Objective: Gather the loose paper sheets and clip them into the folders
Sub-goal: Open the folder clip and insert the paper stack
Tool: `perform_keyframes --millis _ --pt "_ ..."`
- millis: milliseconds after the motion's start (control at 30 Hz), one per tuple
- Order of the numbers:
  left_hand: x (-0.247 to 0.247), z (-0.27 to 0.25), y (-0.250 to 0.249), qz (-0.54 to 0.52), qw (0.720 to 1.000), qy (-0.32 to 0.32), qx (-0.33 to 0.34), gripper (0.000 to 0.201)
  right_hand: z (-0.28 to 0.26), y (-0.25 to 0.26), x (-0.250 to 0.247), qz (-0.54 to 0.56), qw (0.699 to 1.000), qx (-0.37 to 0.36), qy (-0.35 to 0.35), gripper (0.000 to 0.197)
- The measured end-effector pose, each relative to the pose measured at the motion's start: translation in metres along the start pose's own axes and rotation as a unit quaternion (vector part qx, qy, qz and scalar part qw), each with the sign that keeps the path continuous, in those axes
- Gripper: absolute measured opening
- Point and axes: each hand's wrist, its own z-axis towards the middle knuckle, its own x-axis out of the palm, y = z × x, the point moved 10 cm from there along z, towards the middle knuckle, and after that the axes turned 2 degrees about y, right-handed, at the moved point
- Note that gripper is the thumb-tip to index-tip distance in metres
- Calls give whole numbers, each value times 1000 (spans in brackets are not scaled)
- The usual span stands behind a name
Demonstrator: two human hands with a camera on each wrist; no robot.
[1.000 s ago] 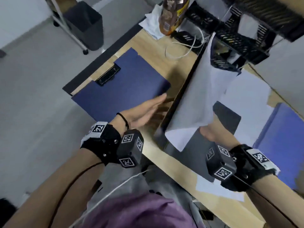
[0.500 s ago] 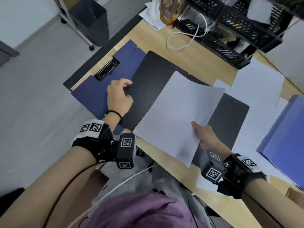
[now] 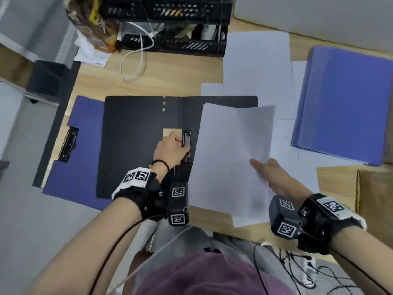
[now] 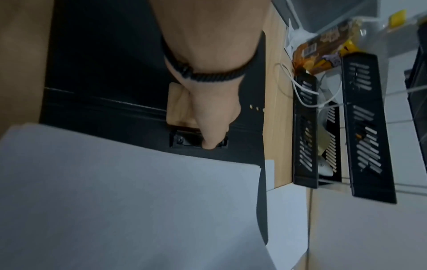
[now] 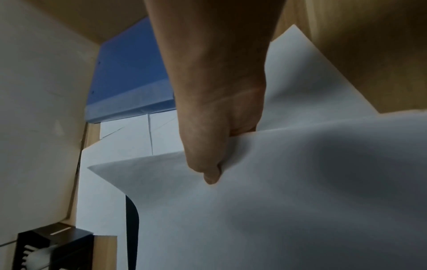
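The right hand (image 3: pixel 274 177) pinches the white paper sheets (image 3: pixel 231 158) by their near edge, above the open black folder (image 3: pixel 136 145). Just left of the sheets, the left hand (image 3: pixel 171 151) has curled fingers on the folder's metal clip (image 3: pixel 187 143). Beyond the right hand lie loose sheets (image 3: pixel 257 67) and a blue folder (image 3: pixel 344 103).

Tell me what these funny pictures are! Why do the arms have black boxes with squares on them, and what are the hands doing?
A person wears three cameras: one on the head, one on each wrist. Those black boxes are the wrist cameras. The big picture looks down from the head; the other two look along each hand.

On the wooden desk lies an open black folder on top of a blue clipboard. The left hand is curled at the folder's metal clip. The right hand pinches white paper sheets above the folder. More loose sheets and a blue folder lie to the right.
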Motion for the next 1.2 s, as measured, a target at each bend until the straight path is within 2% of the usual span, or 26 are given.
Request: perform_keyframes --millis 133,200,300,567,767,867,1067,1200 --pt "1 -4 -22 24 1000 -9 -4 47 4 5 3 -20 998 -35 49 40" --pt "1 -2 -30 62 998 -20 -8 53 7 9 5 -27 996 -50 63 35" --pt "0 4 -39 110 994 -18 -4 49 15 8 4 -32 995 -60 75 32" --pt "3 3 -46 195 980 37 6 48 16 11 0 -16 993 -85 84 29" --pt "-3 0 -33 171 983 60 4 55 19 20 15 -30 991 -105 81 30" --pt "-4 3 -31 141 988 68 2 52 22 26 17 -49 991 -113 59 21" --pt "-4 5 -31 130 988 81 22 46 20 31 8 -108 987 -109 41 28" --pt "-2 5 -32 135 987 75 34 41 12 44 20 -106 986 -128 9 29"
